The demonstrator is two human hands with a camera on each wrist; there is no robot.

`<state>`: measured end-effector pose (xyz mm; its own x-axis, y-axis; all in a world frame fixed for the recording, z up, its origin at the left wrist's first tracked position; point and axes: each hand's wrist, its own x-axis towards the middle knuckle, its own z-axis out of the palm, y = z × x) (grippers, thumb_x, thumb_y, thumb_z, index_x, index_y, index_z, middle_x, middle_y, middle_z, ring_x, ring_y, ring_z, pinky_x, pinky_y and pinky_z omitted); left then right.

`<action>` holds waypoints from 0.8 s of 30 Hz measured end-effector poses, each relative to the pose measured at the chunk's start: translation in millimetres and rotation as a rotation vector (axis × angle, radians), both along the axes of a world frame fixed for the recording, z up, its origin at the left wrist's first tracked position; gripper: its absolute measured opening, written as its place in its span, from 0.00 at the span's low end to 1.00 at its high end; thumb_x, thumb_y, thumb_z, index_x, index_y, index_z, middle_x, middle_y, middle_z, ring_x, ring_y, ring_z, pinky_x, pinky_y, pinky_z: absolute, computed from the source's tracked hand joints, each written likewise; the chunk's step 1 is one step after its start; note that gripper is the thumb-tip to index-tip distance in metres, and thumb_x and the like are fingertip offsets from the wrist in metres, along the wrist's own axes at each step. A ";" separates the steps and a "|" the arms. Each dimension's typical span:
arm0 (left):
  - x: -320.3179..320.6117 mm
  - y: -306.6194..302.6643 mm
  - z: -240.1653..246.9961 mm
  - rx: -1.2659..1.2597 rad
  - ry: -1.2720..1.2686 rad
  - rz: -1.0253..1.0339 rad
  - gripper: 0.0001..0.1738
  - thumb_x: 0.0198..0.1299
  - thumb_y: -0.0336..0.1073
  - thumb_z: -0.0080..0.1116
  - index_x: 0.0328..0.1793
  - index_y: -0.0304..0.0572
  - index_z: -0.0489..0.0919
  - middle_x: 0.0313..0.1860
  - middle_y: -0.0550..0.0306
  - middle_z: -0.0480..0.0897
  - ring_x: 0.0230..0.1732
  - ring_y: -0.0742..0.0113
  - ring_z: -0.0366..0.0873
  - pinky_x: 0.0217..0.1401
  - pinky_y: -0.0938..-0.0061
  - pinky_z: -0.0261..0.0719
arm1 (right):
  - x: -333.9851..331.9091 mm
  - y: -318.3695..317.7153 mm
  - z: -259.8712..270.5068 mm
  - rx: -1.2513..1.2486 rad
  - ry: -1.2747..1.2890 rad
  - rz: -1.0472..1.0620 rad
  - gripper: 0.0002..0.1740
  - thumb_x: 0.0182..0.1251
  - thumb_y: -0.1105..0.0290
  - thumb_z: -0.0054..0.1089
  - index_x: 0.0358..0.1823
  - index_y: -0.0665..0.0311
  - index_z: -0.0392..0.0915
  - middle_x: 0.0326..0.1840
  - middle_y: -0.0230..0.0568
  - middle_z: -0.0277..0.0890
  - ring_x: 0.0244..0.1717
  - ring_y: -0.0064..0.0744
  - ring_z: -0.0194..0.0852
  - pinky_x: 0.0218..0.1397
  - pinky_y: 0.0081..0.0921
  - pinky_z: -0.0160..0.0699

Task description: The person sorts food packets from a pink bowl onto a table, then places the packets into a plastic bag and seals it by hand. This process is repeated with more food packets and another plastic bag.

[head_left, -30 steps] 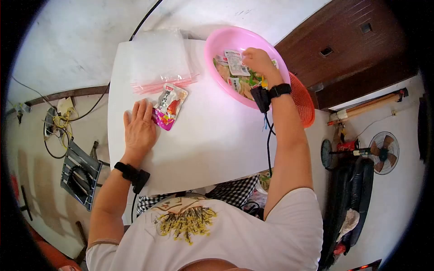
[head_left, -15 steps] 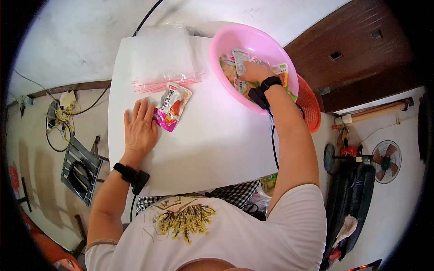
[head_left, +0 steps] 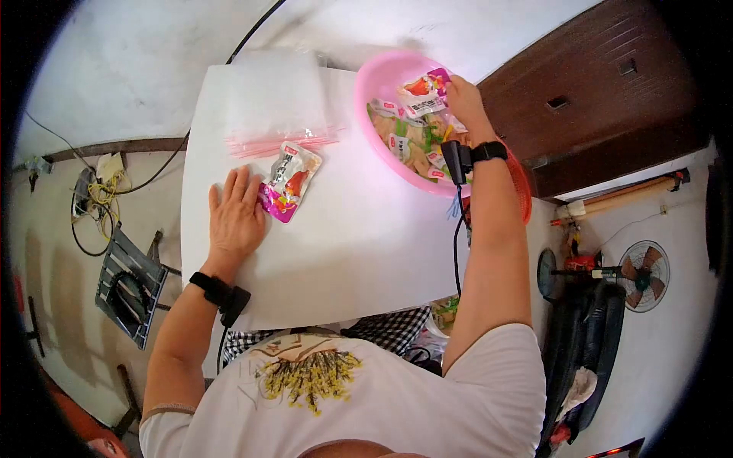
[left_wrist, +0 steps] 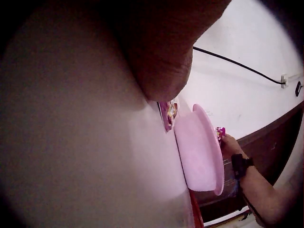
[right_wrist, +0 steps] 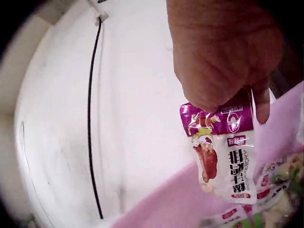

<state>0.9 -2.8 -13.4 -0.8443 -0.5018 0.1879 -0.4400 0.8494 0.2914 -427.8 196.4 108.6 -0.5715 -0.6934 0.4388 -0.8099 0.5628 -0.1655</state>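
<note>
My right hand (head_left: 467, 107) pinches a purple and white snack packet (head_left: 422, 91) by its purple end, over the pink basin (head_left: 370, 72). In the right wrist view this snack packet (right_wrist: 221, 152) hangs from the fingers with its printed front showing. More packets (head_left: 408, 145), mostly green and white, fill the bottom of the basin. My left hand (head_left: 235, 217) lies flat on the white table, fingers extended. Beside its fingertips lies a second purple and silver snack packet (head_left: 292, 182), partly seen past the hand in the left wrist view.
A stack of clear plastic bags (head_left: 275, 99) with red-striped edges lies at the table's far left. An orange-red basket (head_left: 521, 183) shows beyond the basin on the right. The wall rises behind the white table (head_left: 343, 244), and a black cable runs along it.
My right hand dipped among the packets in the basin, then rose to the right with a purple and white snack packet. The left hand and the packet beside it stayed put.
</note>
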 end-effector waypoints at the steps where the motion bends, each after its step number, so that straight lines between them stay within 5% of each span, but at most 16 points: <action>1: 0.0 -0.1 0.8 -0.001 -0.002 0.000 0.28 0.60 0.36 0.50 0.69 0.45 0.69 0.75 0.50 0.62 0.77 0.52 0.54 0.76 0.43 0.46 | 1.9 2.8 10.3 -0.083 -0.020 0.033 0.13 0.70 0.66 0.47 0.40 0.67 0.77 0.31 0.54 0.78 0.33 0.47 0.79 0.39 0.37 0.75; 2: 0.5 -0.2 1.2 -0.002 -0.006 -0.001 0.28 0.60 0.36 0.50 0.69 0.45 0.69 0.75 0.50 0.62 0.77 0.52 0.54 0.76 0.43 0.46 | 4.1 7.8 20.6 -0.077 -0.220 -0.013 0.12 0.72 0.67 0.48 0.42 0.68 0.77 0.29 0.40 0.79 0.31 0.26 0.76 0.36 0.23 0.74; 5: 2.3 1.4 5.1 0.006 0.014 -0.012 0.27 0.61 0.36 0.50 0.68 0.45 0.70 0.75 0.49 0.63 0.77 0.52 0.54 0.76 0.42 0.47 | 30.5 18.1 40.1 -0.302 -0.428 0.102 0.12 0.70 0.68 0.48 0.39 0.71 0.76 0.27 0.45 0.76 0.30 0.29 0.75 0.38 0.30 0.75; 6: 3.7 1.2 6.5 0.009 0.021 -0.017 0.27 0.61 0.36 0.50 0.68 0.44 0.70 0.74 0.49 0.63 0.77 0.52 0.54 0.75 0.42 0.47 | 47.5 19.8 48.6 -0.388 -0.540 0.170 0.10 0.73 0.70 0.48 0.39 0.70 0.76 0.25 0.31 0.72 0.29 0.16 0.66 0.34 0.21 0.71; 10: 4.5 0.3 0.2 -0.030 0.041 -0.022 0.26 0.61 0.36 0.50 0.67 0.43 0.70 0.74 0.49 0.64 0.77 0.52 0.55 0.74 0.42 0.49 | 127.4 31.4 81.9 -0.481 -0.790 0.248 0.09 0.75 0.74 0.46 0.42 0.67 0.77 0.31 0.22 0.75 0.32 0.16 0.69 0.37 0.18 0.72; 13: 3.4 1.3 1.5 -0.047 0.036 -0.023 0.26 0.61 0.36 0.50 0.67 0.44 0.70 0.74 0.49 0.64 0.77 0.52 0.55 0.74 0.42 0.50 | 179.2 31.4 68.1 -0.475 -0.582 0.296 0.07 0.71 0.75 0.50 0.43 0.67 0.77 0.33 0.23 0.77 0.33 0.18 0.71 0.38 0.20 0.73; 17: 0.8 0.5 0.8 -0.040 0.009 -0.012 0.26 0.62 0.36 0.49 0.68 0.45 0.70 0.74 0.50 0.64 0.77 0.52 0.54 0.75 0.42 0.49 | 233.0 21.9 27.5 -0.021 0.059 0.373 0.09 0.59 0.75 0.54 0.41 0.65 0.77 0.45 0.41 0.81 0.38 0.41 0.80 0.37 0.35 0.79; 19: -0.7 1.1 -1.7 -0.050 0.004 -0.020 0.26 0.62 0.36 0.49 0.68 0.46 0.70 0.75 0.50 0.64 0.77 0.53 0.54 0.75 0.43 0.49 | 257.5 6.6 -25.7 -0.153 0.070 0.414 0.07 0.60 0.75 0.52 0.40 0.65 0.76 0.45 0.44 0.79 0.41 0.48 0.78 0.38 0.40 0.79; 24: 0.5 0.6 -4.0 -0.072 -0.002 -0.009 0.26 0.62 0.36 0.49 0.69 0.46 0.70 0.75 0.51 0.63 0.77 0.53 0.56 0.75 0.43 0.49 | 271.0 3.7 -77.1 0.010 -0.042 0.497 0.08 0.59 0.73 0.56 0.40 0.66 0.75 0.37 0.43 0.74 0.42 0.46 0.76 0.41 0.40 0.78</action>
<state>1.4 -2.2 -17.4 -0.8492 -0.4791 0.2218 -0.4323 0.8722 0.2288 -156.7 200.1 31.6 -0.1880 -0.8906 0.4142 -0.9733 0.1123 -0.2002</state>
